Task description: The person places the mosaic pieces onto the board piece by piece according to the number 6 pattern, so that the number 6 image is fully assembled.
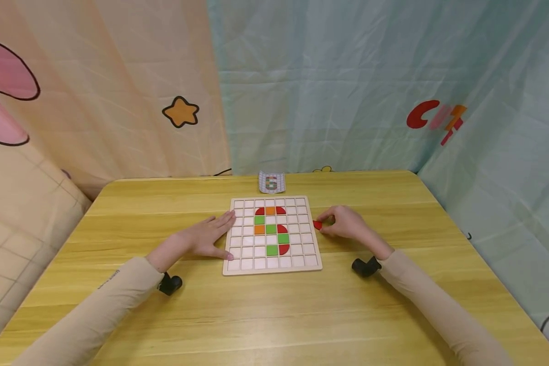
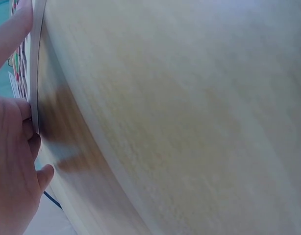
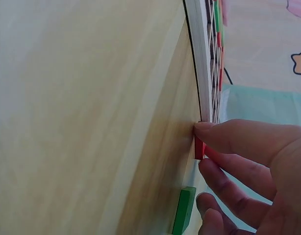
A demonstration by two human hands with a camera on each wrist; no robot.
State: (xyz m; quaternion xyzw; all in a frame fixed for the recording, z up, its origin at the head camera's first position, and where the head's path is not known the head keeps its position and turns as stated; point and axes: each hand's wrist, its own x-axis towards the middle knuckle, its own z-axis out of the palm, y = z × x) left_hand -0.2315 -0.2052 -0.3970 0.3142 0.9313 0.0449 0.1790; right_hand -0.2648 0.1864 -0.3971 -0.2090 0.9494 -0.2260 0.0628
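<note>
A square wooden grid board (image 1: 273, 272) lies on the table, with red quarter-round, orange square and green square tiles set in some of its cells. My left hand (image 1: 209, 236) rests along the board's left edge, fingers spread, with fingertips and thumb on the rim. Just beyond the right edge, my right hand (image 1: 345, 222) pinches a red tile (image 3: 199, 148) between thumb and fingers. Below that hand in the right wrist view, a green tile (image 3: 185, 210) stands close to the curled lower fingers; the hand mostly hides it from the head view.
Behind the board, a small paper card (image 1: 271, 183) shows a coloured pattern on a grid. The wooden table (image 1: 274, 320) ends at printed curtains (image 1: 311, 91) at the back and sides. Black wrist devices (image 1: 365, 267) sit under both forearms.
</note>
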